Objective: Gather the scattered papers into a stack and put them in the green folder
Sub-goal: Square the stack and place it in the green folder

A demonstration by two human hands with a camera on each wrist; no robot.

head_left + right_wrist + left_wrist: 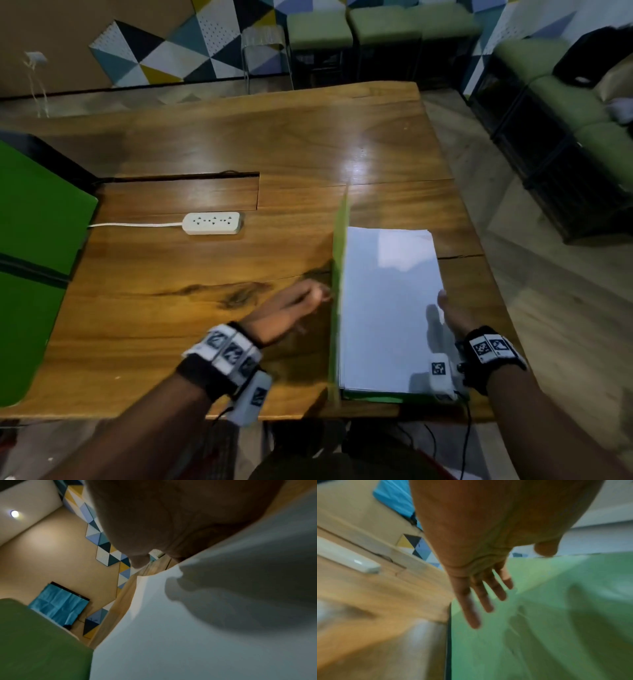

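Inside the green folder (339, 274), blank papers (387, 308) lie.

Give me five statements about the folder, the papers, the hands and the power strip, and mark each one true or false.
1. The paper stack lies on the green folder's lower half, squared up. True.
2. The folder cover lies flat on the papers. False: it stands roughly upright along the stack's left edge.
3. The left hand is against the cover's outer face, fingers straight. True.
4. The right hand holds a single sheet in the air. False: it rests at the stack's right edge, on the table.
5. The white power strip sits on top of the papers. False: it lies on bare wood, left of the folder.
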